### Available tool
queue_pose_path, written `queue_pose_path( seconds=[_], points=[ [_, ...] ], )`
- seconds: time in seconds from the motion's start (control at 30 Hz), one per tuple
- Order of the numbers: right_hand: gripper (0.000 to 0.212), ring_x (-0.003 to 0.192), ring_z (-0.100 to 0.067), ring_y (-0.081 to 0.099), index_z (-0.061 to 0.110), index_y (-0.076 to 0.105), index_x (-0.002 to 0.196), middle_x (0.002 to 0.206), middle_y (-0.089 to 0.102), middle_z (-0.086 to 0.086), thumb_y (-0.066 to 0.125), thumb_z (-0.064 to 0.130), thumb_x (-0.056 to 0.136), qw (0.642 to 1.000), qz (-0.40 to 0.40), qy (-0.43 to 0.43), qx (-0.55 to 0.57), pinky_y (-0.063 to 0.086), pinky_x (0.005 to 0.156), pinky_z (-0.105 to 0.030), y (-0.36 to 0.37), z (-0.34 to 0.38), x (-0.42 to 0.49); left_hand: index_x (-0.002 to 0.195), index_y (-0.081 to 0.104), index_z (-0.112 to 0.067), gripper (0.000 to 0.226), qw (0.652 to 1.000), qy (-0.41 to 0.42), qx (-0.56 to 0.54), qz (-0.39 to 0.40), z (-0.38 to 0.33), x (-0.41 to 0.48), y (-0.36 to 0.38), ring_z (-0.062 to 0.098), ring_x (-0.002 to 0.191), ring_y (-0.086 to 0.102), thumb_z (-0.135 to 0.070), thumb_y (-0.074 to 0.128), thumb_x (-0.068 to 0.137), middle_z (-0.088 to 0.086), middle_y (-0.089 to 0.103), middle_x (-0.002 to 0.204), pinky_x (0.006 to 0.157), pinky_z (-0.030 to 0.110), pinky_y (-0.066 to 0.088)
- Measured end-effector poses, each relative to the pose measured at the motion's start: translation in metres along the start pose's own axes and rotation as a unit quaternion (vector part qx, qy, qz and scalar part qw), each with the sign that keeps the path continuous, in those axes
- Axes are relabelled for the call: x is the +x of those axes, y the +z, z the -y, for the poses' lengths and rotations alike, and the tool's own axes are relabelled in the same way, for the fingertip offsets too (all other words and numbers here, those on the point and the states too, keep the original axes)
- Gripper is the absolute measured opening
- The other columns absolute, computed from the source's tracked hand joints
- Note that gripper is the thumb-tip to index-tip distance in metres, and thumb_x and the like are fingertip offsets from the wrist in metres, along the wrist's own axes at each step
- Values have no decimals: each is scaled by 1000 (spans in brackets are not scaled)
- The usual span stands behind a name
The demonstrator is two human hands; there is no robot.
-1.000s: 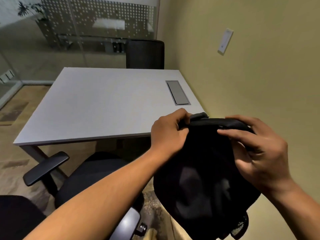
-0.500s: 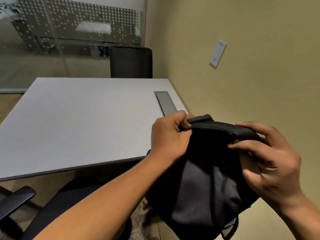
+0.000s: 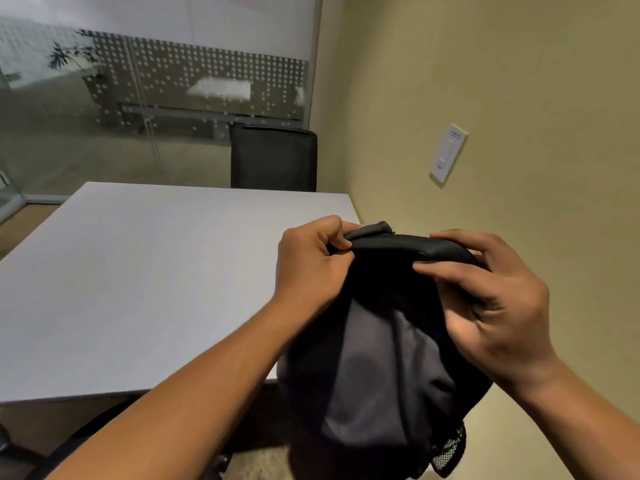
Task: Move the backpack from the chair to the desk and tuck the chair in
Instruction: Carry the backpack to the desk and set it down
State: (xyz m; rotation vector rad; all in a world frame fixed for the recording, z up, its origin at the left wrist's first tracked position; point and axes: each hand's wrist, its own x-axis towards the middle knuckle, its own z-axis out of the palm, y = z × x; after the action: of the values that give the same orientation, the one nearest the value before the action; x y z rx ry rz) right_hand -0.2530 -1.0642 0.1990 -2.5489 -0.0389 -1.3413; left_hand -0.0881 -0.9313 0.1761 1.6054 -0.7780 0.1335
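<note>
A black backpack (image 3: pixel 374 368) hangs in the air over the near right corner of the white desk (image 3: pixel 138 289). My left hand (image 3: pixel 308 265) grips the top edge of the backpack at its left end. My right hand (image 3: pixel 491 299) holds the top at its right end, fingers wrapped over the fabric. The backpack hides the desk's near right corner and the floor below. Only a dark sliver of the near chair (image 3: pixel 69 448) shows under my left forearm at the bottom left.
A second black chair (image 3: pixel 273 159) stands tucked at the desk's far side. A yellow wall with a white switch plate (image 3: pixel 448 154) runs close along the right. A glass partition (image 3: pixel 104 116) closes off the back and left.
Both hands have carried the backpack up and forward, so it now hangs over the desk's near right corner. The view has tilted up; the near chair has nearly dropped out of view.
</note>
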Motion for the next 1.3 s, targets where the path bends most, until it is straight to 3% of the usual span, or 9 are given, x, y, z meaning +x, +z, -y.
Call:
queue_pose_path(
  seconds=[0.33,0.57,0.77,0.9,1.0,1.13,1.3],
  points=[
    [27,104,-16,65,16,77,102,114,65,-11,63,-2,88,999,-29,-9,-18,50,90,-24,25,-75,58,64,57,-1,15,999,51,-4,-15,23,86,47,13,87,71,13,63,69,-6,77,94,76,41,60],
    [28,102,-5,60,15,76,102,111,63,-3,66,-5,84,998,-38,25,-47,43,91,-14,52,-108,88,63,55,0,14,998,53,-30,6,53,142,75,14,87,72,13,60,67,-8,75,91,73,41,60],
    [27,103,-7,60,15,77,101,112,66,-10,68,-3,83,993,-42,72,-77,42,92,-11,76,-140,90,56,45,-24,43,998,32,-34,43,82,176,101,22,89,72,15,60,67,-1,77,93,75,46,59],
    [27,102,-14,61,14,76,105,113,64,-11,67,-2,85,989,-16,98,-111,43,93,-12,85,-163,79,55,42,-26,46,997,12,-27,72,100,182,124,24,91,71,15,61,67,3,78,99,78,45,58],
    [27,102,-19,62,14,75,107,114,63,-11,63,0,87,985,-5,111,-132,44,94,-14,87,-175,70,57,43,-26,45,997,9,-32,76,112,180,140,22,88,71,13,62,68,-1,78,97,75,44,58],
    [27,108,-12,60,19,75,109,118,62,-8,65,6,87,983,-5,128,-130,42,95,-12,82,-189,66,60,44,-22,36,995,3,-37,90,119,184,159,23,84,70,8,63,68,-17,72,92,72,46,58],
    [32,122,-1,52,28,69,120,138,54,0,66,22,89,979,39,161,-117,39,105,-16,77,-199,43,59,44,-30,41,993,-28,-47,104,132,181,175,21,86,70,7,61,66,-19,71,89,76,48,58]
  ],
)
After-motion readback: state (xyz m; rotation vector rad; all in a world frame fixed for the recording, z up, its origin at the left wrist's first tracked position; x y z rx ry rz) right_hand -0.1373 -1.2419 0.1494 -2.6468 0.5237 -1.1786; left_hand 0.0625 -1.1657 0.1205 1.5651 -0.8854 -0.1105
